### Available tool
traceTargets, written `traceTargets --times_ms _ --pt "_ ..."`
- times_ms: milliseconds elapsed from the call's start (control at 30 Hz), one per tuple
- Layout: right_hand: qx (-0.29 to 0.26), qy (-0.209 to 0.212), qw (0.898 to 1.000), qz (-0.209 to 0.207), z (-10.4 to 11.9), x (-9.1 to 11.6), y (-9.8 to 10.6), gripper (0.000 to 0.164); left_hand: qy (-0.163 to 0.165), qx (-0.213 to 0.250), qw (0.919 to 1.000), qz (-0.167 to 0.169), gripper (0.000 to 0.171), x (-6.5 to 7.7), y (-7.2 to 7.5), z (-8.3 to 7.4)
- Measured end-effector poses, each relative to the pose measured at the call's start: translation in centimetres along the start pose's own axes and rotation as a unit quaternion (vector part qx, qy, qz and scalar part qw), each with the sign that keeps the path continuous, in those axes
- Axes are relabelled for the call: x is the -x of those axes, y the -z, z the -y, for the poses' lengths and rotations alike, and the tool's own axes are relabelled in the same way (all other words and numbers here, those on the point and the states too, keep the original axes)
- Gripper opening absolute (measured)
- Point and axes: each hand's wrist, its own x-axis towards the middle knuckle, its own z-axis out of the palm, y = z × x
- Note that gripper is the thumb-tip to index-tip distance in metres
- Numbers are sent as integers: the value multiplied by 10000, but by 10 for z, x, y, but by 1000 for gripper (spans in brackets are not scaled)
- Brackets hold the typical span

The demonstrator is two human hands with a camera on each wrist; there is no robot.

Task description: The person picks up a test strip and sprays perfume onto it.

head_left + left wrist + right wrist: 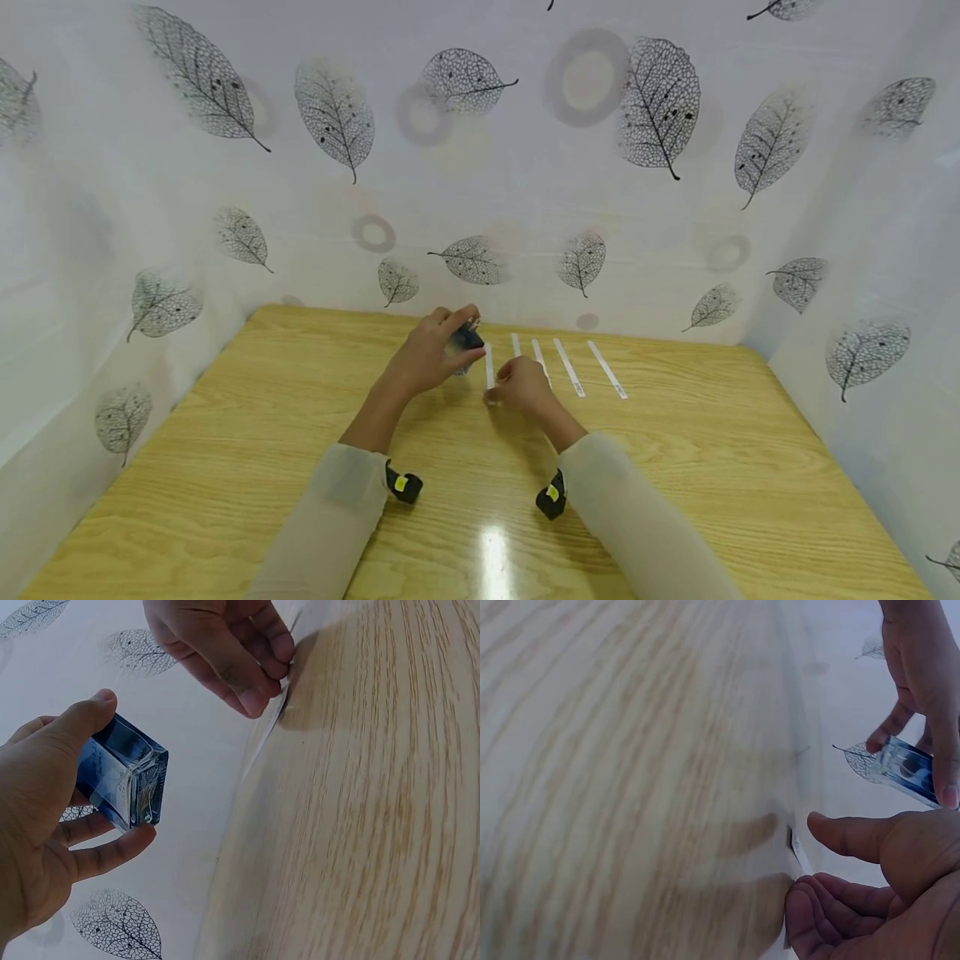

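Note:
My left hand [429,354] grips a blue glass perfume bottle [124,772] between thumb and fingers, tilted and raised over the back of the table. Its clear, thick base faces the camera in the left wrist view. My right hand [522,385] is low at the near end of the leftmost white paper strip [490,365]. In the right wrist view, its thumb [847,834] stands apart from the bent fingers, and the end of the strip [798,851] shows between them. Those fingertips rest right at the strip, close to the wood.
Several more white paper strips [568,367] lie in a row to the right, with small print at some near ends; my right hand partly covers the nearer ones. Behind the wooden table [675,467] hangs a white leaf-print cloth [480,183], which also lines both sides.

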Motion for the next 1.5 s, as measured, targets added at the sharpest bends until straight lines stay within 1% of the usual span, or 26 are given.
traceTargets --times_ms 133,267,300,333,433,467,533,633,667,800,967,1233,1433,1500 --pt "276 76 9996 -83 0 0 -5 43 -16 12 10000 -1 55 0 0 1" --pt "324 70 9994 -52 0 -1 -7 29 -17 22 10000 -18 56 0 0 1" --pt "326 68 9994 -44 0 -2 -8 28 -17 28 10000 -25 56 0 0 1" --pt "309 44 9995 -37 1 -2 -8 30 -21 39 10000 -39 56 0 0 1" --pt "320 26 9995 5 0 -4 -7 45 -42 60 9999 -75 55 0 1 0" --pt "350 28 9994 -9 1 -4 -6 47 -54 57 9999 -82 55 0 1 0" --pt "453 61 9989 -111 1 -5 -4 38 -74 25 9999 -91 54 0 1 0" --pt "591 -19 9981 -181 3 -4 0 18 -85 -28 9999 -69 54 0 1 0" --pt "629 -50 9978 -203 4 -4 1 17 -85 -40 9999 -61 53 -1 1 0" --pt "571 -200 9980 -196 6 -3 3 22 -64 -74 10000 -18 54 -1 1 -1" --pt "463 -326 9981 -222 5 -5 0 29 -92 -91 9999 -27 55 -1 -1 0" --pt "281 -354 9987 -214 5 -5 -2 39 -98 -75 9999 -16 55 -1 0 0" --pt "509 -476 9964 -485 6 -3 -4 39 -109 -91 9999 21 56 -1 0 1" --pt "502 -527 9960 -526 7 -2 -5 38 -97 -85 9999 34 56 -1 0 1"
